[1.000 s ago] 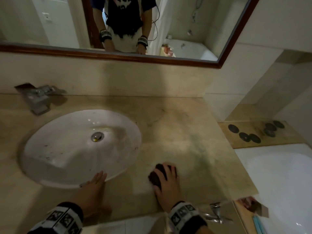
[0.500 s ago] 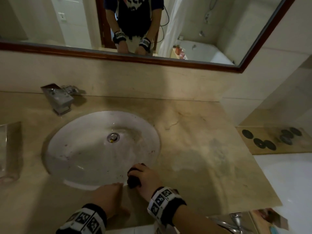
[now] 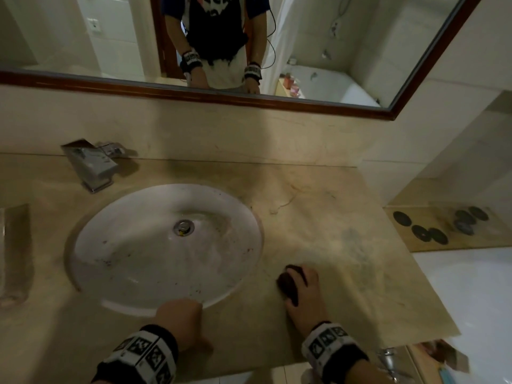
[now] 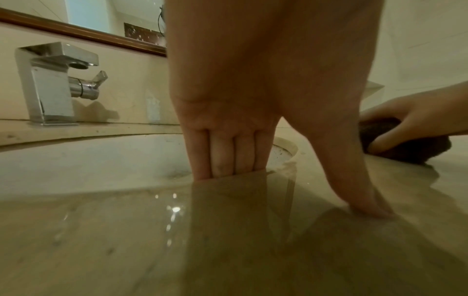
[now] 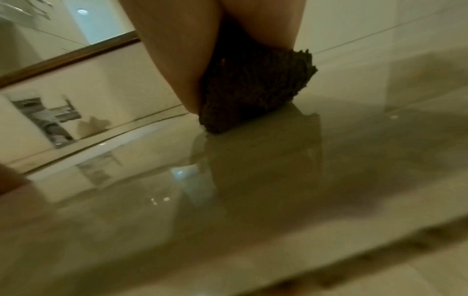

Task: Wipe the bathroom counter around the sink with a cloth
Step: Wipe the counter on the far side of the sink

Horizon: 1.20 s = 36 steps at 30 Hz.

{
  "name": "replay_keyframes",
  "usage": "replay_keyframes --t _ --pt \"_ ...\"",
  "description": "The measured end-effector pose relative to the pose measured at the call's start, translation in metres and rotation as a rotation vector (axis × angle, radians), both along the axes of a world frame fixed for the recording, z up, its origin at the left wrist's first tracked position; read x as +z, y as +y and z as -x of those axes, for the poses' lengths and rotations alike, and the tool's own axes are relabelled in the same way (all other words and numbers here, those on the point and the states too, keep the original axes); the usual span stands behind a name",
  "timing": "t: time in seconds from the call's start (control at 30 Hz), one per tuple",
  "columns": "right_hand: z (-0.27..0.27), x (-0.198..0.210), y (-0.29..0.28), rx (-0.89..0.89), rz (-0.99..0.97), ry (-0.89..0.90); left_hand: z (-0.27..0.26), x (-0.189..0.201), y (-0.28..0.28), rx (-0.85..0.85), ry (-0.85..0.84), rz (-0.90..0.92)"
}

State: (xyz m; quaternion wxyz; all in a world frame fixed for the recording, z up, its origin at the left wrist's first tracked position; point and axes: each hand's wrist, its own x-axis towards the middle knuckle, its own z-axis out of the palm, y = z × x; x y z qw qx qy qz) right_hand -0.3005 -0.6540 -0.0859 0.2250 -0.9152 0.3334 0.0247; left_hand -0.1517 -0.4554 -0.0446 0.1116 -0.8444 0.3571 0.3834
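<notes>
The faucet [image 3: 91,164] is being seen behind the sink [image 3: 166,248]. The left hand [image 3: 180,322] is being rested flat, fingers straight, at the sink's front rim. Right of the sink, the cloth [image 3: 289,284] is being gripped and pressed onto the table [image 3: 346,245] by the right hand [image 3: 304,297].

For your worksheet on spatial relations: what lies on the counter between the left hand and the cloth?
Nothing: only bare counter separates the left hand from the cloth, shown in the head view.
</notes>
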Motion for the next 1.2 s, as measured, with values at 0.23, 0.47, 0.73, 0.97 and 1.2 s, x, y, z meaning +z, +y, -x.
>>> replay_keyframes --t 0.23,0.47,0.73,0.97,1.2 --pt "-0.062 0.015 0.037 0.55 -0.08 -0.044 -0.017 -0.008 -0.025 0.107 0.063 0.026" --pt "-0.074 0.06 -0.084 0.464 -0.171 -0.144 -0.063 0.018 -0.099 0.258 -0.206 0.282" --pt "-0.092 0.072 -0.349 0.003 0.088 0.012 -0.126 0.032 -0.222 0.285 -0.269 0.296" --pt "-0.119 0.052 -0.434 -0.175 -0.007 -0.105 -0.151 -0.012 -0.277 0.226 -0.142 0.188" --pt "-0.145 0.026 -0.448 -0.232 -0.05 -0.112 -0.163 -0.016 -0.296 0.237 -0.169 0.101"
